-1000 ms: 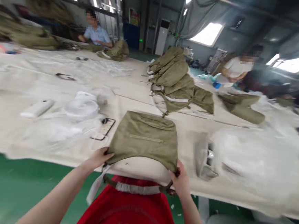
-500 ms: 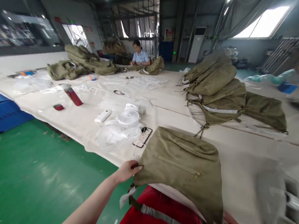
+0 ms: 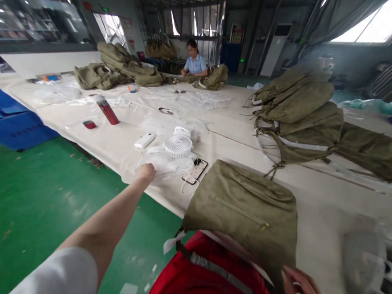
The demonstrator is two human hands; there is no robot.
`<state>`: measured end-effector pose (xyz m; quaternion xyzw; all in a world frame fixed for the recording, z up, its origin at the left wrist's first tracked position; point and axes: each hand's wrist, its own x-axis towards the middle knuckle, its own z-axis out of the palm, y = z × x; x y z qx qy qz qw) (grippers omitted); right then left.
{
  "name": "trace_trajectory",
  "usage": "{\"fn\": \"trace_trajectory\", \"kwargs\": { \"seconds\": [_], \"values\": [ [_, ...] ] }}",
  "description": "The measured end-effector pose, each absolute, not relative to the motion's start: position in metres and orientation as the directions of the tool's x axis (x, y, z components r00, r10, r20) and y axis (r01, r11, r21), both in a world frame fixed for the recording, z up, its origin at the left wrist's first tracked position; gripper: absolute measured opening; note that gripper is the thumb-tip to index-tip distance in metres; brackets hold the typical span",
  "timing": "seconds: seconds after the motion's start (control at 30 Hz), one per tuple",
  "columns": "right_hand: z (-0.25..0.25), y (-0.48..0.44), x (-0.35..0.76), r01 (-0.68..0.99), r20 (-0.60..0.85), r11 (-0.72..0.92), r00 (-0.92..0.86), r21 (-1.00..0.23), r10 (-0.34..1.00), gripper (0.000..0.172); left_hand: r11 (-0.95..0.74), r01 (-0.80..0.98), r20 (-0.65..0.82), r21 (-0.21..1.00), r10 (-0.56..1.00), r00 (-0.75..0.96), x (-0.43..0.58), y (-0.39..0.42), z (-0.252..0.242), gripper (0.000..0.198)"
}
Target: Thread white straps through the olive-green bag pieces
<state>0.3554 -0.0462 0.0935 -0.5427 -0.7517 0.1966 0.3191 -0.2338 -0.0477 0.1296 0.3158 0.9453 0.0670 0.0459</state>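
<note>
An olive-green backpack [image 3: 242,205] lies at the table's front edge, zipper pocket facing up, its lower part hanging over against a red garment [image 3: 199,278]. A strap with a white wrap hangs below it. My left hand [image 3: 146,172] is stretched out to the left, fingers curled down onto a clear plastic bag [image 3: 162,163]; the fingertips are hidden. Beside the backpack's lower right corner is my right hand [image 3: 305,293], fingers bent and apart, the foremost fingertip at the fabric. A phone [image 3: 196,172] and a white fan [image 3: 178,145] lie beyond the plastic.
A red bottle [image 3: 108,112], its red cap [image 3: 89,124] and a white device [image 3: 145,140] sit to the left. Olive bags are piled right [image 3: 296,114] and far left [image 3: 117,70]. A grey machine [image 3: 372,269] stands at right. A person [image 3: 195,64] sits across the table.
My left hand has let go of the backpack's left corner and moved forward and left to the plastic bag. My right hand stays by the lower right corner. The view has shifted slightly.
</note>
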Motion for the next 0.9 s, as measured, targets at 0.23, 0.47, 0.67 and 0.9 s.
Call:
{"fn": "trace_trajectory", "kwargs": {
  "seconds": [0.23, 0.47, 0.67, 0.9],
  "values": [
    [0.095, -0.053, 0.355, 0.723, 0.236, 0.329, -0.231, -0.608, 0.944, 0.038, 0.722, 0.65, 0.243, 0.234, 0.604, -0.759, -0.219, -0.062, 0.152, 0.023],
    [0.127, -0.036, 0.283, 0.541, 0.156, 0.318, -0.324, -0.779, 0.933, 0.031, 0.109, 0.08, -0.036, 0.991, 0.786, -0.617, -0.094, -0.077, 0.175, 0.029],
    [0.153, -0.034, 0.205, 0.261, -0.121, 0.035, -0.555, -0.965, 0.823, 0.037, 0.227, -0.31, -0.317, 0.923, 0.906, -0.281, 0.006, -0.082, 0.161, 0.033],
    [0.157, -0.043, 0.193, 0.262, -0.17, -0.035, -0.514, -0.964, 0.841, 0.021, 0.341, -0.251, -0.377, 0.906, 0.92, -0.11, 0.041, -0.079, 0.152, 0.036]
  ]
}}
